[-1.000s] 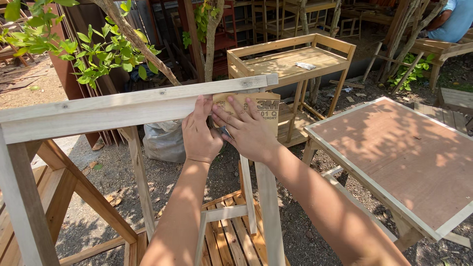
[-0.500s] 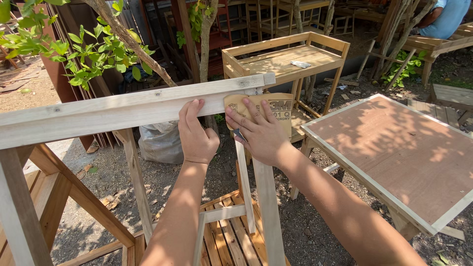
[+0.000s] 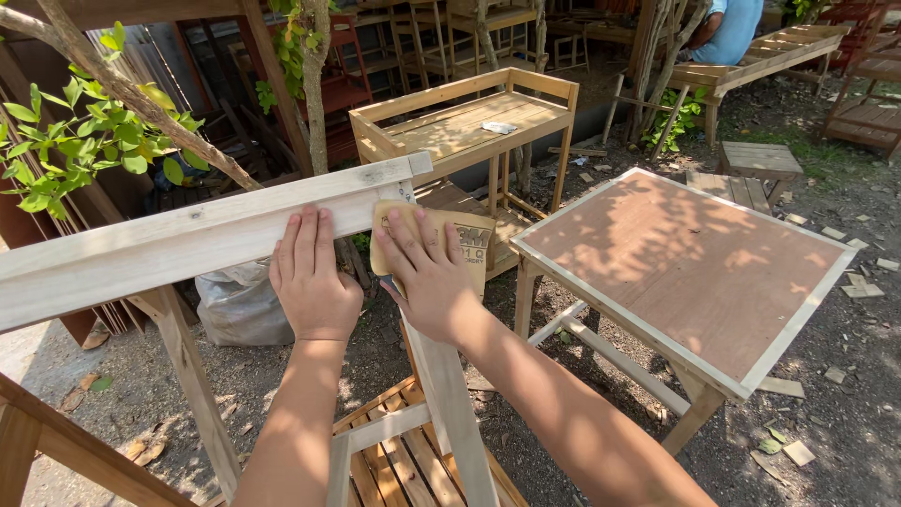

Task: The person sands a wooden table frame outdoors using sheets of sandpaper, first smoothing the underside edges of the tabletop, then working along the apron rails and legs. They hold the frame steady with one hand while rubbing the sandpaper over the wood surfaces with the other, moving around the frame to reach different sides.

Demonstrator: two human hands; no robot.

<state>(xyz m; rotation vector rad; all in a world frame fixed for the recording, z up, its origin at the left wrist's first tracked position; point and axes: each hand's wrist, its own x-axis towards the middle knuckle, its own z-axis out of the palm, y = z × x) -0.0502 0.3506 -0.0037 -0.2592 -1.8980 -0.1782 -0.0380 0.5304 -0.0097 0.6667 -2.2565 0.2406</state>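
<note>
My left hand (image 3: 310, 278) lies flat against the side of a pale wooden rail (image 3: 169, 242), the top bar of an unfinished frame, near its right end. My right hand (image 3: 424, 272) presses a tan sheet of sandpaper (image 3: 469, 246) against the rail's end and the top of the upright leg (image 3: 450, 404) below it. The fingers of both hands point upward.
A table with a brown board top (image 3: 690, 263) stands at right. Behind it is a pale wooden bench-like stand (image 3: 469, 127) with a rag on it. A slatted wooden piece (image 3: 399, 460) lies below. A tree branch with leaves (image 3: 84, 141) hangs at left. A person in blue (image 3: 732, 28) is far back.
Both hands have stayed at the rail's right end; the right hand with the sandpaper has shifted slightly along the end. The camera view moved a little.
</note>
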